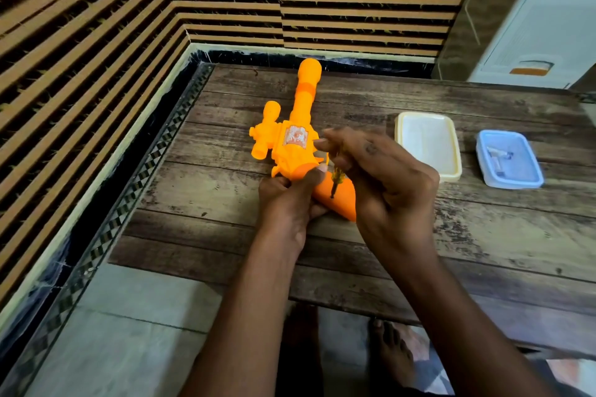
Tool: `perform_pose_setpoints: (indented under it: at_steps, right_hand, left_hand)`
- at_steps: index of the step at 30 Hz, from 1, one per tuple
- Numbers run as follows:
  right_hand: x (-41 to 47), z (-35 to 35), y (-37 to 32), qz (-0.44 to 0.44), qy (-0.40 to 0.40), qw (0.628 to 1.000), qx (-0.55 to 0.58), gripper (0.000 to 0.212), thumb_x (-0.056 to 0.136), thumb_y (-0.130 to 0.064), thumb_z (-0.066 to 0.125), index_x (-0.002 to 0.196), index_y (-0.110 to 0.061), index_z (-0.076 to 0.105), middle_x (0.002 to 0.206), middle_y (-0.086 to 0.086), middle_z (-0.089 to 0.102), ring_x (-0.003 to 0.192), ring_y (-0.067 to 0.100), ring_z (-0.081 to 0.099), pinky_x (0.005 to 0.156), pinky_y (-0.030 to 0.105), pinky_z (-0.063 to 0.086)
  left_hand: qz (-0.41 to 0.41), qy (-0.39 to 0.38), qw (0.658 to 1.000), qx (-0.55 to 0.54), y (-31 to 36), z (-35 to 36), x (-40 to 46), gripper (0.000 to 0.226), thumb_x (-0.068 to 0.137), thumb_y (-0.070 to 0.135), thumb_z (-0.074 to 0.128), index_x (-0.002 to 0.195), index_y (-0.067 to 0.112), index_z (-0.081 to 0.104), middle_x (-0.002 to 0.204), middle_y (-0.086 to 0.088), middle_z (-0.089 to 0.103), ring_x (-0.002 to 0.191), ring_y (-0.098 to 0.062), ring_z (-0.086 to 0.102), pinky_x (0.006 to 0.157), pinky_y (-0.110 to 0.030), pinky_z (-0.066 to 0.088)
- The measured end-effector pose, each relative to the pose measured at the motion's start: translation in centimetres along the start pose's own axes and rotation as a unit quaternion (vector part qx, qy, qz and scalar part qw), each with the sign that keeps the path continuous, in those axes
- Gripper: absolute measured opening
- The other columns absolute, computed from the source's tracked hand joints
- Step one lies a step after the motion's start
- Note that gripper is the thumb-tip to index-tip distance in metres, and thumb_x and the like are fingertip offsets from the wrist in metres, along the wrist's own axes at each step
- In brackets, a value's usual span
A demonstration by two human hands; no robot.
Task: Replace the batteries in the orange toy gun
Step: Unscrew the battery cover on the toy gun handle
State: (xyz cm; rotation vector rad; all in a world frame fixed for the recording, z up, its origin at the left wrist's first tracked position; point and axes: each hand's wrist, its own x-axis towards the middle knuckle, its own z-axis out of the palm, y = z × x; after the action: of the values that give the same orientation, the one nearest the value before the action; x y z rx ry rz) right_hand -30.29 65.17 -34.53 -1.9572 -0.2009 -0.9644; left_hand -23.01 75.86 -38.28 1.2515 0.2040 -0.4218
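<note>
The orange toy gun (296, 126) lies on the wooden table (419, 235) with its barrel pointing away from me. My left hand (290, 200) grips the gun near where the body meets the handle, thumb pressed on the body. My right hand (383, 180) holds a small screwdriver (336, 180) with a yellow-and-dark handle, its tip pointing down onto the orange handle (338, 200) of the gun. The batteries are not visible.
A cream-rimmed white rectangular lid or tray (429, 145) lies right of the gun. Further right sits a blue plastic box (509, 158) with small metal items inside. A striped wall runs along the left and back. My bare foot (393, 354) shows under the table edge.
</note>
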Motion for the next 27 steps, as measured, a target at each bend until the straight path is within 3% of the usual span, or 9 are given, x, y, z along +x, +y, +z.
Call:
perform_pose_setpoints:
  at_steps: [3, 5, 9, 12, 16, 20, 27]
  right_hand:
    - [0.19, -0.08, -0.37, 0.015, 0.001, 1.0, 0.02, 0.023, 0.093, 0.013, 0.07, 0.114, 0.004, 0.076, 0.11, 0.014, 0.073, 0.105, 0.022, 0.072, 0.082, 0.043, 0.058]
    - [0.39, -0.07, -0.75, 0.022, 0.022, 0.999, 0.038, 0.019, 0.091, 0.005, 0.076, 0.11, 0.004, 0.077, 0.104, 0.018, 0.069, 0.1, 0.021, 0.072, 0.079, 0.043, 0.057]
    - [0.29, 0.16, -0.81, 0.046, 0.041, 0.996, 0.057, 0.026, 0.093, 0.007, 0.072, 0.118, 0.003, 0.075, 0.104, 0.017, 0.074, 0.1, 0.024, 0.076, 0.085, 0.048, 0.06]
    - [0.09, 0.13, -0.63, 0.065, 0.025, 0.996, 0.059, 0.031, 0.097, 0.009, 0.065, 0.126, 0.001, 0.071, 0.109, 0.009, 0.078, 0.106, 0.02, 0.076, 0.091, 0.047, 0.061]
    - [0.21, -0.17, -0.44, 0.068, 0.007, 0.996, 0.066, 0.022, 0.1, 0.01, 0.06, 0.117, 0.003, 0.072, 0.106, 0.014, 0.073, 0.104, 0.026, 0.073, 0.088, 0.051, 0.058]
    - [0.37, -0.35, -0.42, 0.044, 0.024, 0.998, 0.022, 0.015, 0.094, 0.002, 0.073, 0.108, 0.005, 0.076, 0.101, 0.017, 0.067, 0.099, 0.022, 0.068, 0.082, 0.038, 0.055]
    - [0.52, -0.71, -0.21, 0.067, 0.003, 0.997, 0.047, 0.016, 0.099, 0.004, 0.065, 0.111, 0.002, 0.076, 0.106, 0.011, 0.074, 0.103, 0.02, 0.073, 0.084, 0.046, 0.058]
  left_hand:
    - [0.014, 0.025, 1.0, 0.004, -0.08, 0.41, -0.17, 0.017, 0.075, 0.013, 0.084, 0.083, 0.015, 0.069, 0.068, 0.0, 0.07, 0.067, -0.019, 0.069, 0.062, -0.041, 0.064]
    - [0.017, 0.052, 0.998, 0.023, -0.03, 0.59, -0.12, 0.035, 0.055, 0.028, 0.087, 0.083, 0.015, 0.071, 0.074, -0.005, 0.071, 0.069, -0.022, 0.069, 0.067, -0.049, 0.063]
    - [0.026, 0.081, 0.996, 0.0, -0.36, 0.33, 0.29, 0.013, 0.08, 0.013, 0.085, 0.086, 0.015, 0.074, 0.079, -0.004, 0.074, 0.076, -0.024, 0.072, 0.072, -0.056, 0.063]
    - [0.034, 0.086, 0.995, 0.024, -0.44, 0.38, 0.13, 0.019, 0.071, 0.022, 0.086, 0.085, 0.014, 0.076, 0.077, -0.003, 0.075, 0.078, -0.026, 0.073, 0.071, -0.061, 0.063]
    - [0.03, 0.093, 0.995, 0.029, -0.59, 0.64, 0.06, 0.018, 0.081, 0.015, 0.086, 0.095, 0.009, 0.077, 0.082, -0.006, 0.076, 0.078, -0.025, 0.073, 0.072, -0.061, 0.063]
    - [0.029, 0.088, 0.995, 0.03, -0.57, 0.58, 0.1, 0.014, 0.084, 0.013, 0.084, 0.093, 0.01, 0.075, 0.08, -0.005, 0.075, 0.074, -0.022, 0.072, 0.07, -0.053, 0.065]
    - [0.023, 0.098, 0.994, 0.033, -0.52, 0.58, 0.18, 0.015, 0.082, 0.013, 0.085, 0.094, 0.013, 0.076, 0.093, -0.01, 0.079, 0.087, -0.029, 0.077, 0.072, -0.058, 0.064]
